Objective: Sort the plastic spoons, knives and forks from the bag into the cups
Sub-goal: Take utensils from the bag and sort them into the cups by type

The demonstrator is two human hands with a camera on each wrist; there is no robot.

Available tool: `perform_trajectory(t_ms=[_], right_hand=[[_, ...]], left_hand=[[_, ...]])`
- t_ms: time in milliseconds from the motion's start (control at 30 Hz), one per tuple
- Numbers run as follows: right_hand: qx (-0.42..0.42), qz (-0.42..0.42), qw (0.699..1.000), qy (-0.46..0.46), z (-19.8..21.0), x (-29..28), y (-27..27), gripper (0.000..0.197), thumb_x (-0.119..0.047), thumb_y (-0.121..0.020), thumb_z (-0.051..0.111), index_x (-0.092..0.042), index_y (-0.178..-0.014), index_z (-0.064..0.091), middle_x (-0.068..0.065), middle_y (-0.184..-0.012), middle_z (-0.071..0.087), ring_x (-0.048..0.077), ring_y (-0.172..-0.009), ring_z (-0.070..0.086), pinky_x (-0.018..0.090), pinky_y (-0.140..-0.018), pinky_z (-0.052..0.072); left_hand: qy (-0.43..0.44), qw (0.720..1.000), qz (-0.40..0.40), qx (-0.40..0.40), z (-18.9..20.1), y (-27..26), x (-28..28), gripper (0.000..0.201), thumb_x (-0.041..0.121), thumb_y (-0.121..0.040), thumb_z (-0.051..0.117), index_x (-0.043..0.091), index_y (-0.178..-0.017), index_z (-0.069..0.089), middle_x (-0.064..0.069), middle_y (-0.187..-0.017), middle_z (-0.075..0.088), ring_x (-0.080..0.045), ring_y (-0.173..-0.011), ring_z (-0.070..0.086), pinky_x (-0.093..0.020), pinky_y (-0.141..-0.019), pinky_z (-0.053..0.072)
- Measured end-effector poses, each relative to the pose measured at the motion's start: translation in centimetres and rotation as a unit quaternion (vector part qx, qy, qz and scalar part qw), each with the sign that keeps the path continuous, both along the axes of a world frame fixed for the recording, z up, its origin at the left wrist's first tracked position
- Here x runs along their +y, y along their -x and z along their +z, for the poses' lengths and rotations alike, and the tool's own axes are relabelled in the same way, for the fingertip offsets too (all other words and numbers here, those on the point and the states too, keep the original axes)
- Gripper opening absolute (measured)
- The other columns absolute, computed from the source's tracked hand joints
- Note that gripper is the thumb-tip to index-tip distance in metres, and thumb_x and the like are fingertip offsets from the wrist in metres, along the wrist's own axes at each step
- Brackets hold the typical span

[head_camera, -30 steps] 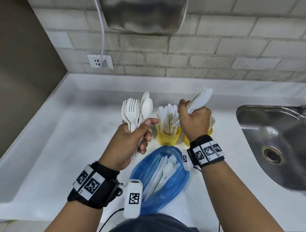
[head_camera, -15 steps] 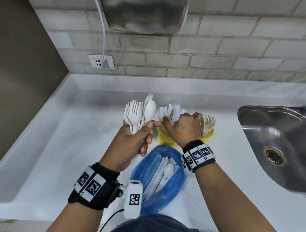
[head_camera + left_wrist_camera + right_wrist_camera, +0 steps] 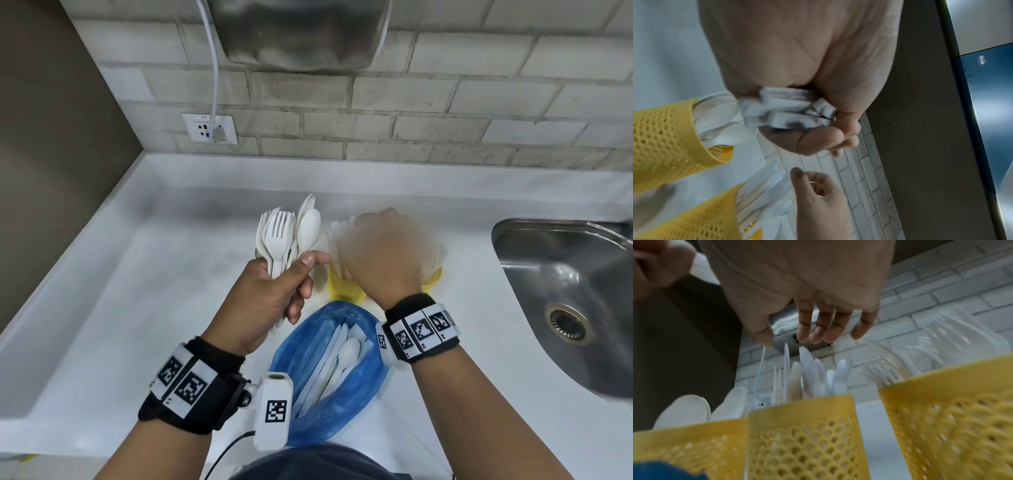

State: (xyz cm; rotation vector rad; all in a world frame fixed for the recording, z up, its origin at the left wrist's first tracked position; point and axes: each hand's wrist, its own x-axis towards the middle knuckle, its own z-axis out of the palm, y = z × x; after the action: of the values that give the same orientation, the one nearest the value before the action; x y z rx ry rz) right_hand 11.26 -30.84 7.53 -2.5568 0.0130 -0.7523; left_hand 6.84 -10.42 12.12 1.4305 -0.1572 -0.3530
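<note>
My left hand (image 3: 270, 291) grips a bundle (image 3: 289, 236) of white forks and spoons, held upright above the counter (image 3: 137, 291). My right hand (image 3: 380, 253) hovers over the knife cup (image 3: 807, 431), fingers (image 3: 826, 326) loosely spread and holding nothing, just above the knife tips. The spoon cup (image 3: 688, 443) stands to its left and the fork cup (image 3: 949, 421) to its right in the right wrist view. The blue bag (image 3: 329, 370) lies open on the counter nearest me, with more cutlery inside. A sink (image 3: 565, 294) sits to the right.
</note>
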Motion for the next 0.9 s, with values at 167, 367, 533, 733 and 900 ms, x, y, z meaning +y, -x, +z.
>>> perform_trajectory(t_ms=[167,367,533,733,900], right_hand=[[0.048,0.106,0.991,0.07,0.3,0.6,1.2,0.061,-0.034,-0.097,0.058,-0.009,-0.151,0.045,0.013,-0.162,0.035,0.03,-0.152,0.029,0.044,-0.122,0.028],[0.193,0.128,0.965,0.126,-0.8,0.7,1.2,0.068,-0.04,-0.107,0.039,-0.006,-0.162,0.02,0.015,-0.172,0.005,0.029,-0.16,0.005,0.043,-0.13,0.012],[0.113,0.113,0.985,0.059,-0.2,0.7,1.8,0.058,-0.03,-0.098,0.054,-0.01,-0.152,0.044,0.015,-0.163,0.031,0.034,-0.151,0.028,0.045,-0.122,0.029],[0.103,0.055,0.993,-0.003,-0.3,0.5,4.2,0.025,-0.025,-0.095,0.06,-0.015,-0.117,0.063,0.005,-0.095,0.065,0.028,-0.086,0.065,0.039,-0.068,0.054],[0.221,0.037,0.972,0.078,-1.6,-0.1,4.2,0.017,-0.026,-0.096,0.057,-0.017,-0.105,0.068,0.004,-0.09,0.069,0.029,-0.082,0.067,0.035,-0.062,0.053]], left_hand=[[-0.006,1.0,0.001,-0.009,-0.1,-0.1,0.0,0.031,0.038,-0.1,0.056,0.019,-0.111,0.078,-0.005,-0.068,0.054,-0.016,-0.05,0.04,-0.025,-0.048,0.04],[-0.018,0.999,-0.012,-0.028,0.0,0.1,-0.2,0.032,0.038,-0.1,0.055,0.02,-0.112,0.078,-0.006,-0.069,0.056,-0.019,-0.051,0.043,-0.026,-0.049,0.043],[-0.013,0.999,-0.017,-0.028,0.0,0.1,0.2,0.034,0.041,-0.099,0.055,0.02,-0.113,0.077,-0.006,-0.071,0.057,-0.02,-0.053,0.043,-0.028,-0.052,0.043],[-0.003,0.999,-0.017,-0.029,-0.2,0.0,0.4,0.034,0.041,-0.099,0.054,0.02,-0.114,0.076,-0.008,-0.074,0.062,-0.021,-0.055,0.048,-0.031,-0.057,0.046],[0.002,0.999,-0.032,-0.039,-0.1,0.0,0.3,0.034,0.041,-0.098,0.054,0.02,-0.115,0.076,-0.009,-0.076,0.064,-0.02,-0.055,0.049,-0.032,-0.061,0.047]])
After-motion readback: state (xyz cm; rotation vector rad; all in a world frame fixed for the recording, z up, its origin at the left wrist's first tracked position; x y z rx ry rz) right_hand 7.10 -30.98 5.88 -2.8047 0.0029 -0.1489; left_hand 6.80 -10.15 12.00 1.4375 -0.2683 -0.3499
